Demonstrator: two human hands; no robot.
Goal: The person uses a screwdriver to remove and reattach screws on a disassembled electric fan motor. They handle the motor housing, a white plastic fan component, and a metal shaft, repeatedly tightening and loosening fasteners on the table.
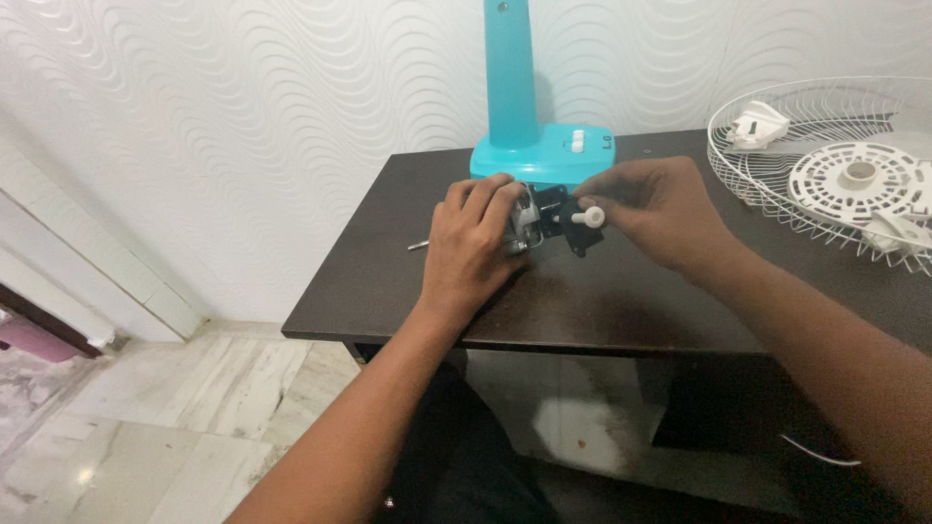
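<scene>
Nearest the camera, two bare forearms reached out over the near edge of the dark brown wooden tabletop [621,311]. The left hand [473,243] lay curled over a small metal motor assembly [527,221], its fingers closed round the housing and pinning it to the tabletop just in front of the turquoise plastic fan stand base [544,150]. The right hand [652,206] had thumb and forefinger pinched on a small white plastic knob [586,217] that stuck out of a black plastic bracket piece [581,231] fixed to the side of the motor.

Judging from the grip, the step in hand was the handling of that knob at the motor's side while the other hand steadied the body. The next move would call for a firm hold from the left hand and a fine turn or pull from the right fingertips; which of the two could not be told.

A thin metal rod [418,245] lay on the tabletop to the left of the left hand. Well to the right sat a white wire fan guard [767,199], with a white round plastic slotted disc [859,180] resting in it. The fan base stood close behind the motor and left little room there.
</scene>
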